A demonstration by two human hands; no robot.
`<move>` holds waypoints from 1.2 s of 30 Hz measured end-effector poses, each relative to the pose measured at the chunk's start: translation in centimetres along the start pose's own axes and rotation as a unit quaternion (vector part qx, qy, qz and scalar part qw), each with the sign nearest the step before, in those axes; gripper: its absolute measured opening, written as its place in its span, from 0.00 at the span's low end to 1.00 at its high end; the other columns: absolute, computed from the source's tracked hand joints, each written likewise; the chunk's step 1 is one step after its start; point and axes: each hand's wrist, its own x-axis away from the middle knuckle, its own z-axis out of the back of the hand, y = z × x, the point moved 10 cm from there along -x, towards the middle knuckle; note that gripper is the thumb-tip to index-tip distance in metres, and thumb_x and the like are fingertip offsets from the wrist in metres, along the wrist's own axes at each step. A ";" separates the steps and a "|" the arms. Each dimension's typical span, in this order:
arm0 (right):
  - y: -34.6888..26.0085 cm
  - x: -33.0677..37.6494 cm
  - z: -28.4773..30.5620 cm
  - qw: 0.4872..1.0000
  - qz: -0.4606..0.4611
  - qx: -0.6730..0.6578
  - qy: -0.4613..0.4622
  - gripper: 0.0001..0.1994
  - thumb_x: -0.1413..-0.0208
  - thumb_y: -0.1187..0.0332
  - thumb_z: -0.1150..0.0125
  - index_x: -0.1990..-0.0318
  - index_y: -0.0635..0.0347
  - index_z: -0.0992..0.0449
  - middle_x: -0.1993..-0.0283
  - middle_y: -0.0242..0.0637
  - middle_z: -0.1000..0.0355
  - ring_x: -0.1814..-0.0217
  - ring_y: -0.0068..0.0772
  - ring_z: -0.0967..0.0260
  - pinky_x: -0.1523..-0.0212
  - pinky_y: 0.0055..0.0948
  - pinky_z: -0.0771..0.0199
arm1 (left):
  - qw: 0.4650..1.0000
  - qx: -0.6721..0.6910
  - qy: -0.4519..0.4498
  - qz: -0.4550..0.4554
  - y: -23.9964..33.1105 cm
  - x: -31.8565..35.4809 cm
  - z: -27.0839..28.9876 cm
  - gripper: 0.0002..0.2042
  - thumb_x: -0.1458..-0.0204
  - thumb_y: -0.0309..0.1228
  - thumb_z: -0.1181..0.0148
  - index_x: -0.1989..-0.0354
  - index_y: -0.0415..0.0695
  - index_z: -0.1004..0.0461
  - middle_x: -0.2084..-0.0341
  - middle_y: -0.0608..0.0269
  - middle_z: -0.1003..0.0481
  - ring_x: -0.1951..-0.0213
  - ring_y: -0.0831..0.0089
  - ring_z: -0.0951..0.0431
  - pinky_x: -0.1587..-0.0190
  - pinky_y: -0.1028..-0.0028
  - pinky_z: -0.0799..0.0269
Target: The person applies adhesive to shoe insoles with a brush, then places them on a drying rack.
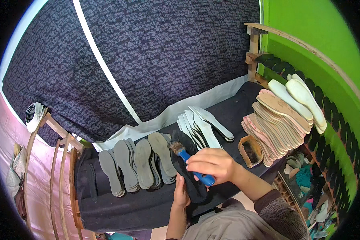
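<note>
My right hand [213, 163] is closed around the blue handle of a brush [184, 155]. The brush's brown bristles touch or hover just over the upper end of a black sole-shaped piece [193, 185]; which of the two I cannot tell. My left hand [181, 195] grips that dark piece from its left side, thumb along its edge. Several grey insoles [144, 164] lie overlapping in groups left of my hands. White insoles [204, 132] fan out just beyond my right hand. To its right stands a small open wooden box [250, 151], dark inside.
Thick stacks of tan insoles [278, 120] with white ones [304, 100] on top fill the bench's right end. A black cloth [132, 210] covers the bench. Wooden rails [62, 180] rise at the left, and black soles [328, 108] hang in rows along the green wall.
</note>
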 end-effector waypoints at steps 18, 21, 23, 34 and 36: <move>0.5 0.2 0.3 0.999 -0.029 -0.028 -0.016 0.13 0.62 0.76 0.35 0.64 0.65 0.24 0.62 0.42 0.26 0.66 0.41 0.27 0.66 0.31 0.26 | 0.998 -0.054 0.033 -0.030 1.8 -0.3 -1.7 0.24 0.37 0.48 0.65 0.38 0.46 0.52 0.55 0.46 0.30 0.62 0.56 0.22 0.61 0.61 0.22; 1.3 -0.6 1.8 0.999 -0.038 0.024 0.027 0.14 0.63 0.74 0.31 0.65 0.64 0.23 0.64 0.42 0.25 0.67 0.41 0.26 0.67 0.31 0.25 | 0.998 -0.056 -0.008 -0.018 1.2 -0.4 -1.5 0.25 0.37 0.48 0.65 0.37 0.49 0.54 0.54 0.47 0.31 0.63 0.56 0.22 0.62 0.60 0.21; 1.7 -0.7 2.4 0.996 -0.053 0.051 0.046 0.14 0.64 0.74 0.31 0.65 0.63 0.23 0.64 0.42 0.25 0.67 0.41 0.26 0.67 0.31 0.25 | 0.997 -0.082 -0.003 -0.012 1.3 -0.3 -2.2 0.26 0.38 0.49 0.64 0.36 0.51 0.56 0.55 0.47 0.30 0.67 0.55 0.21 0.65 0.60 0.20; 1.0 0.3 0.9 0.999 -0.040 -0.011 -0.002 0.15 0.65 0.75 0.32 0.65 0.65 0.23 0.63 0.43 0.26 0.67 0.41 0.26 0.67 0.31 0.26 | 0.991 -0.121 0.020 -0.044 2.4 -1.0 -1.9 0.27 0.38 0.48 0.62 0.37 0.45 0.53 0.58 0.50 0.30 0.66 0.59 0.22 0.65 0.65 0.21; 1.8 0.1 2.1 0.997 -0.066 0.015 0.040 0.15 0.65 0.77 0.33 0.65 0.65 0.23 0.65 0.44 0.25 0.67 0.41 0.26 0.67 0.31 0.26 | 0.997 -0.076 0.005 -0.014 1.4 -0.8 -1.7 0.28 0.39 0.49 0.61 0.37 0.45 0.53 0.57 0.49 0.30 0.66 0.59 0.22 0.65 0.64 0.21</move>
